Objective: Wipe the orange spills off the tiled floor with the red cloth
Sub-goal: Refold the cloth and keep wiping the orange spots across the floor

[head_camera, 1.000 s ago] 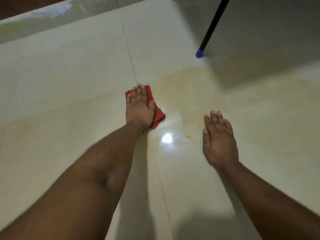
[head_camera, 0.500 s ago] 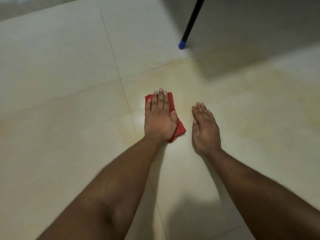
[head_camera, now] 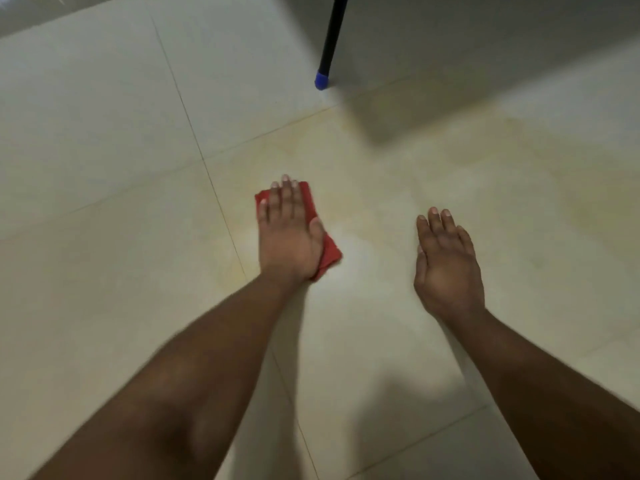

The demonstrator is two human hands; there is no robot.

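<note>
Left hand (head_camera: 289, 237) pressed flat, fingers straight, on soft, light red cloth (head_camera: 330, 252); right hand (head_camera: 446, 268) flat, empty; palm pressure should suffice.

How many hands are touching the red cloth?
1. The left hand lies flat on the red cloth, pressing it to the floor. The right hand is apart from it, off to the right.

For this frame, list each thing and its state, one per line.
left hand: flat, pressing the cloth down
right hand: open, palm down, holding nothing
red cloth: folded, on the floor under the left hand
floor: faint orange film
black leg: standing, blue tip on the floor
</note>
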